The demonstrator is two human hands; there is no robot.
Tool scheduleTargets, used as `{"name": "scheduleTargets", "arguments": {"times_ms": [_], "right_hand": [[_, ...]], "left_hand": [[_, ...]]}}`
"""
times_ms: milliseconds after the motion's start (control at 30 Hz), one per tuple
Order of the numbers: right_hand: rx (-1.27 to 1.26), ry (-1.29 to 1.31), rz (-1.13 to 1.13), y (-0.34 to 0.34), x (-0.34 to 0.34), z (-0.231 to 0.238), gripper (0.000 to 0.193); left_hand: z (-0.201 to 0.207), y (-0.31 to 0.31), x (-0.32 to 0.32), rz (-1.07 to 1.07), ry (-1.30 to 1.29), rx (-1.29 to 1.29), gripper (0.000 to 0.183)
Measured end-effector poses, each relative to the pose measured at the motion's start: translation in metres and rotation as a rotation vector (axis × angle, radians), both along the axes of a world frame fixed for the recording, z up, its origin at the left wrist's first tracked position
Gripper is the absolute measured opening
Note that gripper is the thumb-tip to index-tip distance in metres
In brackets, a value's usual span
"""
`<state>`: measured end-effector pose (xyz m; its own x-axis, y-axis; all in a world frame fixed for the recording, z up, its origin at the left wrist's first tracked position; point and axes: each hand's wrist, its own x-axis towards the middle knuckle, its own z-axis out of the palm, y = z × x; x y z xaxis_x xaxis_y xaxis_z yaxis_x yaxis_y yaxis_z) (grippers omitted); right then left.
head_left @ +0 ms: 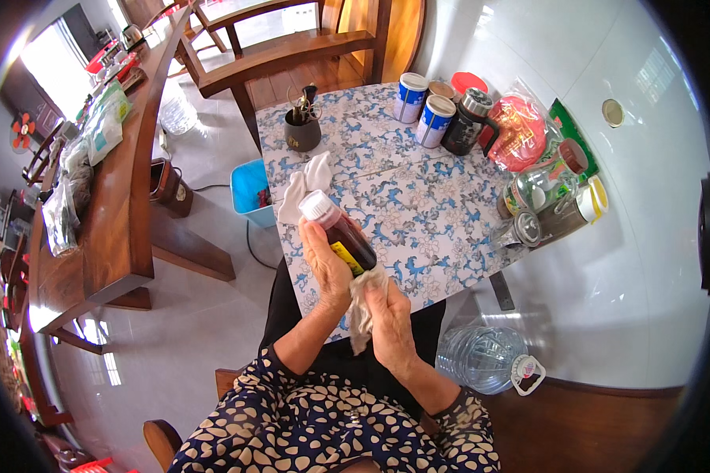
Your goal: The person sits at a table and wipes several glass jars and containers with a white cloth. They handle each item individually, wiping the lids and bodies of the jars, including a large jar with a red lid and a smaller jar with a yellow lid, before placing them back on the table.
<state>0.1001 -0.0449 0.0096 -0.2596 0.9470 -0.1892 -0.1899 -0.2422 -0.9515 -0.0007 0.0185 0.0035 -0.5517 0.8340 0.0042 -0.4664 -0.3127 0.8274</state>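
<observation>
My left hand is closed round a dark brown bottle with a white cap and a yellow label. The bottle is tilted over the near edge of the table, its cap pointing up and to the left. In my right hand a crumpled off-white cloth is gripped, pressed against the bottle's base and hanging down below it. A second white cloth lies on the table just beyond the cap.
The flower-patterned table bears a dark pen pot, blue-and-white cans, a black mug and several glass jars by the wall. A blue bin stands left; a large clear water bottle lies right.
</observation>
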Motion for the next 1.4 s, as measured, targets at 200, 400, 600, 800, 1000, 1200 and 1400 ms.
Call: {"name": "scheduleTargets", "arguments": {"times_ms": [200,400,600,800,1000,1200,1400], "right_hand": [[0.75,-0.444,-0.214,0.002,0.013,0.023,0.029],[0.854,-0.567,-0.297,0.027,0.003,-0.011,0.038],[0.486,-0.221,-0.258,0.043,0.002,-0.012,0.037],[1.084,-0.669,-0.293,0.024,0.002,0.003,0.04],[0.919,-0.43,-0.32,0.036,0.004,0.004,0.037],[0.274,0.042,-0.171,0.052,0.004,0.012,0.036],[0.28,-0.041,-0.144,0.055,0.007,0.001,0.04]], "left_hand": [[-0.001,-0.005,-0.008,-0.35,-0.379,0.062,0.055],[-0.013,-0.022,0.005,-0.438,-0.565,-0.047,0.054],[-0.009,-0.022,0.01,-0.441,-0.433,-0.097,0.058],[-0.012,-0.025,0.007,-0.417,-0.436,-0.023,0.048],[-0.013,-0.029,0.008,-0.456,-0.302,0.033,0.032],[-0.016,-0.032,0.009,-0.445,-0.25,0.134,0.014],[-0.022,-0.034,0.011,-0.437,-0.254,0.134,0.012]]}}
